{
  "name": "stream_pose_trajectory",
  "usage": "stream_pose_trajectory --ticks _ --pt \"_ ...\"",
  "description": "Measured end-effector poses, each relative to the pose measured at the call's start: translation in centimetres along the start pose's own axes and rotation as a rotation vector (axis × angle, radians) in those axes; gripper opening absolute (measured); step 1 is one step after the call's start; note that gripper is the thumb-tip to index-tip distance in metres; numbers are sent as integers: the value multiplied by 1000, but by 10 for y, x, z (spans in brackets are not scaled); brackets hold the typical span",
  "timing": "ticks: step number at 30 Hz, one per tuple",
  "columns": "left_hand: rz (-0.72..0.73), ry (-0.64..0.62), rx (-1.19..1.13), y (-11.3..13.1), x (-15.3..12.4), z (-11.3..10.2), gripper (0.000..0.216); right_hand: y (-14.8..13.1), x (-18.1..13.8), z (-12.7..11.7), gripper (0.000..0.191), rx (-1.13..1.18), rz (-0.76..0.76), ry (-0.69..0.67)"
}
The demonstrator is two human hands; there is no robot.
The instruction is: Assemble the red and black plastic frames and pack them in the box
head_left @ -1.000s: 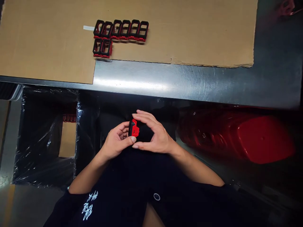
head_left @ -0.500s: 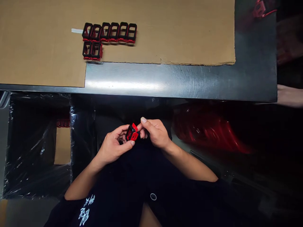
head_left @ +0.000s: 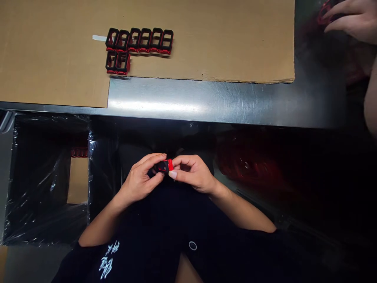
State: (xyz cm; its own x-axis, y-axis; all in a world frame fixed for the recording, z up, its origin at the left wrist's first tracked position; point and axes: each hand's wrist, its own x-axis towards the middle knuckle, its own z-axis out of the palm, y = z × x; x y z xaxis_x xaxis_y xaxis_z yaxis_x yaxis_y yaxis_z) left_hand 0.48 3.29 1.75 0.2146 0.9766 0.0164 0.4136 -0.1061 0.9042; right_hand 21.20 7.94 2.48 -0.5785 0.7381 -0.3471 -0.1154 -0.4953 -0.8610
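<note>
Over my lap, below the table edge, both hands pinch one small red and black plastic part (head_left: 165, 166). My left hand (head_left: 140, 179) grips its left side with thumb and fingers curled. My right hand (head_left: 193, 173) grips its right side, thumb pressed under it. On the cardboard sheet (head_left: 206, 35) at the far left stand several finished black and red frames (head_left: 138, 41) in two rows, well away from both hands.
The steel table (head_left: 206, 102) runs across the view in front of me. A box lined with black plastic film (head_left: 44, 177) sits at my left, a red container (head_left: 250, 161) at my right. Another person's hand (head_left: 352, 17) reaches in at the top right corner.
Both hands have closed tighter on the part and turned it flatter. Another person's hand has come into the top right corner.
</note>
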Motion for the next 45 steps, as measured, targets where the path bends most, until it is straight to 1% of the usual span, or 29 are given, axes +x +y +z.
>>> stream_pose_trajectory --ticks 2,5,8,11,14,17,24,27,30,33,36,39,41,45 --pt "-32 14 -60 -2 -1 2 55 1 -1 1 20 -131 -91 35" --pt "-109 33 -282 -5 -6 6 73 6 -1 0 10 -341 -308 66" --pt "-151 22 -461 -4 -9 11 82 9 1 0 4 -468 -496 66" --pt "-169 68 -464 -3 -10 15 89 11 4 0 2 -528 -589 37" --pt "-162 126 -448 -2 -9 19 87 12 6 0 6 -567 -644 9" --pt "-122 146 -484 -1 -8 21 85 13 7 -1 6 -596 -676 -5" --pt "-79 133 -493 1 -6 21 82 14 8 1 7 -607 -672 -21" --pt "-52 140 -457 0 -7 21 81 10 7 0 7 -626 -610 -39" --pt "-10 165 -385 0 -9 20 81 4 5 -4 11 -617 -514 -56" --pt "1 170 -262 -1 -10 19 82 -2 3 -7 14 -524 -396 3" --pt "50 172 -157 -3 -12 19 90 -6 2 -5 15 -373 -288 90" --pt "114 177 -121 -6 -13 22 101 -6 3 2 26 -239 -208 102" --pt "161 191 -81 -9 -13 24 104 -5 5 7 34 -238 -200 102" --pt "283 266 92 -14 -11 27 105 -3 8 14 46 -304 -262 149"
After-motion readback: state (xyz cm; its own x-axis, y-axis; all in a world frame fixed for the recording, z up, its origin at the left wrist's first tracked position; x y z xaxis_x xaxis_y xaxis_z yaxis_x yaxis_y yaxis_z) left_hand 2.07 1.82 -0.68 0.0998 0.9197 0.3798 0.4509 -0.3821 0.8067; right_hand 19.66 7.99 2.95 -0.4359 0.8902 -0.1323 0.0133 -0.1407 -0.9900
